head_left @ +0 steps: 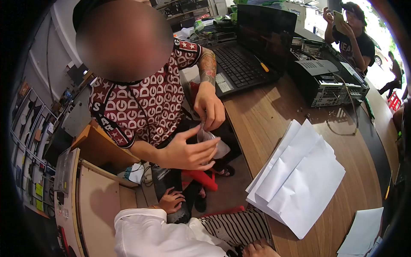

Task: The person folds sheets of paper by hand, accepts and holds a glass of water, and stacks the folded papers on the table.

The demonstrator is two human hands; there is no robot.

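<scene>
My left hand (171, 200) extends from a white sleeve (139, 231) and rests on dark fabric at a knee. Its fingers are spread and it holds nothing. At the bottom edge, my right hand (259, 249) lies beside striped cloth (235, 225) near the table edge; the frame cuts it off and its fingers are mostly hidden. Across from me, a person in a red patterned shirt (150, 103) pinches a thin translucent plastic bag (204, 135) between both hands, above the gap beside the table.
The wooden table (257, 115) carries white paper sheets (299, 184), an open black laptop (244, 64), an opened computer case (325, 73) with a cable, small loose screws and an orange-handled screwdriver (262, 65). At back right another person (353, 38) holds up a phone. A wooden cabinet (100, 197) stands left.
</scene>
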